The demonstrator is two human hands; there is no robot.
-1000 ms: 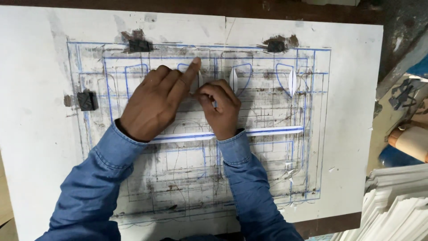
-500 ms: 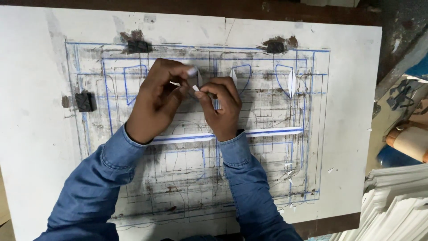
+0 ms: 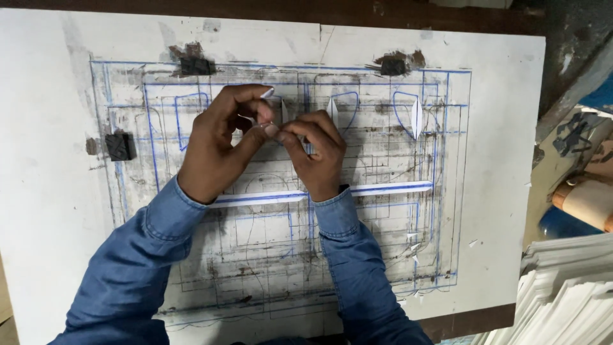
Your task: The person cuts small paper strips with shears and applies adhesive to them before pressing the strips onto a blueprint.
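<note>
Left hand (image 3: 217, 150) and right hand (image 3: 316, 153) both pinch-closed on one small white paper strip (image 3: 265, 121), above the blue-lined, smudged white template board (image 3: 498, 191).

Craft workshop, large white work board scuffed and covered in blue and black ruled template lines (image 3: 281, 255), small black blocks (image 3: 120, 146) fixed at its left and top edges, stack of white sheets (image 3: 562, 294) right of it

Both forearms reach forward in blue sleeves; left hand (image 3: 214, 150) and right hand (image 3: 319, 156) meet fingertip to fingertip, fingers (image 3: 252, 96) curled in a pinch.
</note>
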